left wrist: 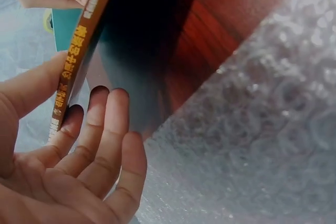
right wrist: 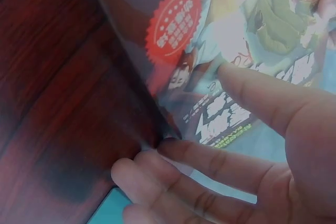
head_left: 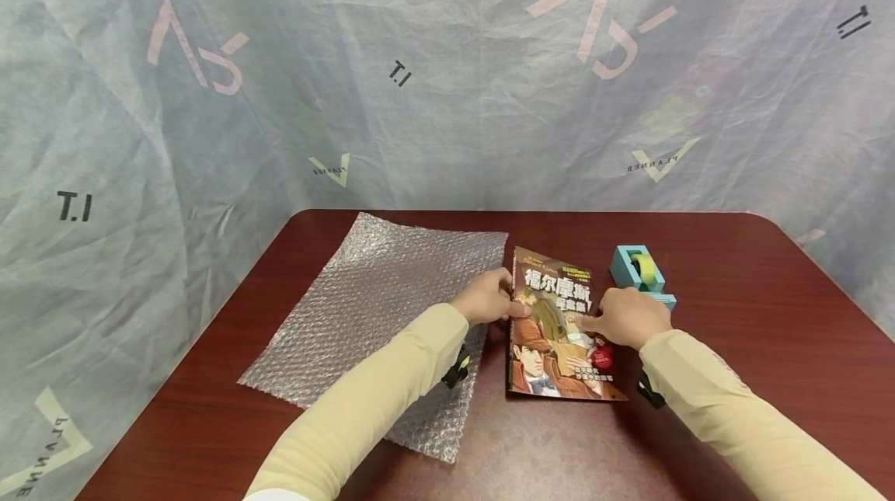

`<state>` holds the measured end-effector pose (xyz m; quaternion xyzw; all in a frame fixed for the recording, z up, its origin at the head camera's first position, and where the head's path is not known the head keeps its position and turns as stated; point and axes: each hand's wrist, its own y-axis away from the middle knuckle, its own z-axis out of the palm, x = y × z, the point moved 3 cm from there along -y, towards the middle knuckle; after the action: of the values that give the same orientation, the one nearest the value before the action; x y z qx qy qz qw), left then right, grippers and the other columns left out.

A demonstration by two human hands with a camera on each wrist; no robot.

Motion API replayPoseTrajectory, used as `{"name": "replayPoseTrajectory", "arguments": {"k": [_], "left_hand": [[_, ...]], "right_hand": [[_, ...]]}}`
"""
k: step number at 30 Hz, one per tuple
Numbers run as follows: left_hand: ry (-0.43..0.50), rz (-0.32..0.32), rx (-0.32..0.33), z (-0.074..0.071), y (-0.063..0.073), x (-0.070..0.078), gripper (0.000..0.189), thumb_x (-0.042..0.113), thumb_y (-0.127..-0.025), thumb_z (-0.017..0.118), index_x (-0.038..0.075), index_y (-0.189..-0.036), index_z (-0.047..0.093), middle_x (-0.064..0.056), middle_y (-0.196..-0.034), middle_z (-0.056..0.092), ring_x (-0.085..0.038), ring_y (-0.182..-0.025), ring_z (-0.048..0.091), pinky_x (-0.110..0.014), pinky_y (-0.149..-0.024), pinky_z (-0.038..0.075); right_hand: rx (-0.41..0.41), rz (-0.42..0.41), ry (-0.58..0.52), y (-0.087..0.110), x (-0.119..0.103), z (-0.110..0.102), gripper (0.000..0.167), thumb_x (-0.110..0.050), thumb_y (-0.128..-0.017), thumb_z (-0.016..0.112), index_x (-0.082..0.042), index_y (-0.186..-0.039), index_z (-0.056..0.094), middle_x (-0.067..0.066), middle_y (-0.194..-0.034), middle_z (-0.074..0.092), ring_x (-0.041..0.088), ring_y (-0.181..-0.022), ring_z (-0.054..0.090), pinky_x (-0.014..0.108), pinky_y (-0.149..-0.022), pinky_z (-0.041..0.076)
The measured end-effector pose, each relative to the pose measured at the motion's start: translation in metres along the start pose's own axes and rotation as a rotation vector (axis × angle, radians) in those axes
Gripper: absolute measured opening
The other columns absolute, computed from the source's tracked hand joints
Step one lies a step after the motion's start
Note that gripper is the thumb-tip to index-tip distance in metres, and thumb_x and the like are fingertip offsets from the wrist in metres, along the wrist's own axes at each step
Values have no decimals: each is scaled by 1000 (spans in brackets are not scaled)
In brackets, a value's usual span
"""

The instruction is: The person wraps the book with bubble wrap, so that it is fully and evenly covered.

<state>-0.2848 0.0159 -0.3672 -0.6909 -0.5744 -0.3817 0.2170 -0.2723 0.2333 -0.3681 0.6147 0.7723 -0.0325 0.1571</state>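
A paperback book [head_left: 552, 338] with a brown illustrated cover and large white Chinese characters lies face up between both hands. My left hand [head_left: 485, 297] pinches its spine edge, thumb on the cover and index finger beneath; the other fingers are spread below. In the left wrist view, the orange-lettered spine [left wrist: 79, 51] stands raised, with a dark shadow under it. My right hand [head_left: 632, 316] holds the opposite edge, its thumb on the cover. The right wrist view shows the index finger [right wrist: 210, 163] at that edge, its tip partly hidden.
A sheet of bubble wrap [head_left: 391, 276] lies flat left of the book, partly beneath the left forearm. Behind the right hand stands a teal tape dispenser [head_left: 621, 268] with a yellow roll [head_left: 645, 269]. The dark red table [head_left: 755, 314] meets a grey printed curtain [head_left: 447, 120] behind.
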Motion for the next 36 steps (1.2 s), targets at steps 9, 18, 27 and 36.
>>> {"name": "replayPoseTrajectory", "arguments": {"k": [9,18,27,36], "left_hand": [[269,1,-38,-3,5,-10,27,4,-93,73,3,-108,51,-4,-77,58,-17,-70,52,-31,-67,44],[482,-18,-45,-8,5,-21,40,-1,-95,69,2,-129,47,-9,-94,61,-18,-82,63,-43,-87,57],[482,-13,-34,-12,5,-26,42,2,-96,68,2,-133,45,-13,-99,63,-21,-86,65,-43,-85,57],[410,-50,-2,-13,8,-27,48,7,-97,68,3,-138,45,-16,-98,71,-20,-79,64,-41,-78,57]], "right_hand": [[-46,-33,-121,-4,4,-2,47,-47,-96,66,-2,-81,65,8,-71,56,18,-62,49,34,-55,39],[-196,-25,-388,-9,10,-3,56,-50,-101,60,6,-107,58,8,-80,50,22,-76,50,37,-67,48],[-226,-52,-600,-10,11,-4,36,-32,-108,51,3,-104,62,11,-98,60,32,-104,60,54,-94,50],[-179,-22,-654,-10,13,-4,26,-25,-108,51,-4,-95,58,6,-84,58,20,-87,64,45,-83,52]]}}
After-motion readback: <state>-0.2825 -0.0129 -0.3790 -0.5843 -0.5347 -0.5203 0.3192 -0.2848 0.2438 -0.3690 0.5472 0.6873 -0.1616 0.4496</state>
